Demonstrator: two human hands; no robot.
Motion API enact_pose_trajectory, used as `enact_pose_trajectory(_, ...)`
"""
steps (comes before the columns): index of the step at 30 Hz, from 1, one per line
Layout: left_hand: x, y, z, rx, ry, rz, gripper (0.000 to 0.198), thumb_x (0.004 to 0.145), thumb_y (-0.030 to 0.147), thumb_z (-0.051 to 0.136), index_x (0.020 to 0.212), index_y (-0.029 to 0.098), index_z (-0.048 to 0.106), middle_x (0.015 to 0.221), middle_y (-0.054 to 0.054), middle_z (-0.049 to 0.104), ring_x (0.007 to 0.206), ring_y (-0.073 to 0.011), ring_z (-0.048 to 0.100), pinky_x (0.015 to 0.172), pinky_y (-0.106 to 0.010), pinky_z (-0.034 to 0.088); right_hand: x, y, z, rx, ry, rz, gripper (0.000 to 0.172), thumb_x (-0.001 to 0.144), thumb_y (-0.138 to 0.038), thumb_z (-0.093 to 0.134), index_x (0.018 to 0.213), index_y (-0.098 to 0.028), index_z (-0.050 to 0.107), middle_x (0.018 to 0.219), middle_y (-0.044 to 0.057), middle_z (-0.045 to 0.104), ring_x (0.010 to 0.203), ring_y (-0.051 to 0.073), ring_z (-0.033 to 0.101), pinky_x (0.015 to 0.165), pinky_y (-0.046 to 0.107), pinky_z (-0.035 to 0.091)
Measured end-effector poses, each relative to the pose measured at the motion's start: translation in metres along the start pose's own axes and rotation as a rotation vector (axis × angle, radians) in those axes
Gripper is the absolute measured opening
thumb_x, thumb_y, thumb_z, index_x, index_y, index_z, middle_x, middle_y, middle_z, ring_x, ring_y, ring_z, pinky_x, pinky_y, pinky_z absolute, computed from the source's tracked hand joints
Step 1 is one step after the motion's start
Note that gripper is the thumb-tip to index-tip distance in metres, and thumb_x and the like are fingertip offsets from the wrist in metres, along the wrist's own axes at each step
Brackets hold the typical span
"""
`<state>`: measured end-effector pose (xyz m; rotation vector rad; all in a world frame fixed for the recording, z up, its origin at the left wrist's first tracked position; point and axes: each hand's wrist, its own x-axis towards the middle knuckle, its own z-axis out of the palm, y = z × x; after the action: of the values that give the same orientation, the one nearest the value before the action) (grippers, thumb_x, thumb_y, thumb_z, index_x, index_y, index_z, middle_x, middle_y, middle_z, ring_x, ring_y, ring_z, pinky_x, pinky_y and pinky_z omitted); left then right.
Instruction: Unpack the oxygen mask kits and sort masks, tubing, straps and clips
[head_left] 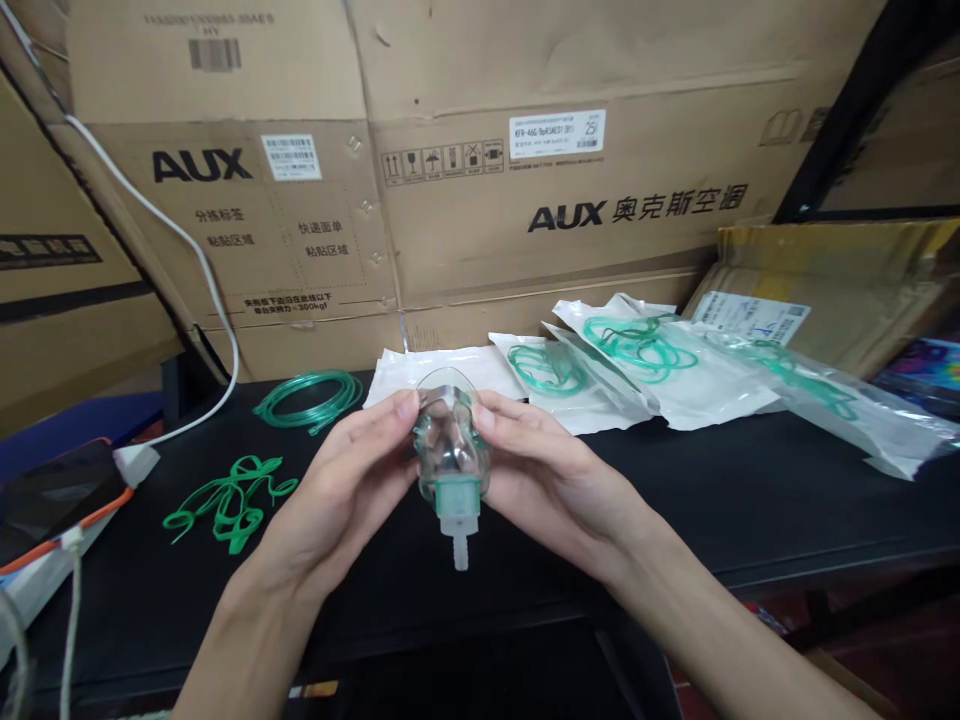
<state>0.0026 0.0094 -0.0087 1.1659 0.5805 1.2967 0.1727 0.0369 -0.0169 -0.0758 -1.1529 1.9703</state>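
Between both hands, above the black table, is a clear oxygen mask (452,440) with a metal nose strip on top. Its green collar and white tube connector (460,525) point down toward me. My left hand (360,470) grips the mask's left edge, thumb near the nose strip. On the opposite edge my right hand (536,465) holds it the same way, with the fingers partly hidden behind. A coil of green tubing (309,402) and a loose green elastic strap (236,500) lie on the table to the left.
Several white packets (660,365) with green tubing lie at the back right, beside a taped carton (832,290). Large cardboard boxes (465,230) wall off the back. A phone (56,495), a white charger (136,462) and its cable occupy the left side.
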Motion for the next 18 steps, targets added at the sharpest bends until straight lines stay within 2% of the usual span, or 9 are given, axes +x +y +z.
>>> enact_pose_trajectory(10,-0.0018,0.0047,-0.0012,0.014,-0.052,-0.029,0.021,0.096,0.026,0.062,0.106,0.018,0.079,0.103,-0.007,0.072,0.101,-0.0227,0.066,0.089,-0.03,0.054,0.0007,0.002,-0.0006,0.008,-0.018,0.004,0.024,0.1,-0.014,0.052,0.107,-0.017,0.075,0.101,0.006,0.071,0.092,0.017,0.065,0.094,0.035,0.049)
enact_pose_trajectory(18,-0.0013,0.0041,-0.002,0.042,-0.093,-0.049,0.021,0.095,0.028,0.064,0.107,0.019,0.079,0.101,-0.007,0.072,0.098,-0.022,0.064,0.086,-0.029,0.052,0.0003,0.0004,-0.0023,0.022,-0.005,0.053,0.02,0.097,-0.013,0.057,0.1,-0.013,0.076,0.088,0.004,0.066,0.083,0.013,0.06,0.088,0.026,0.048)
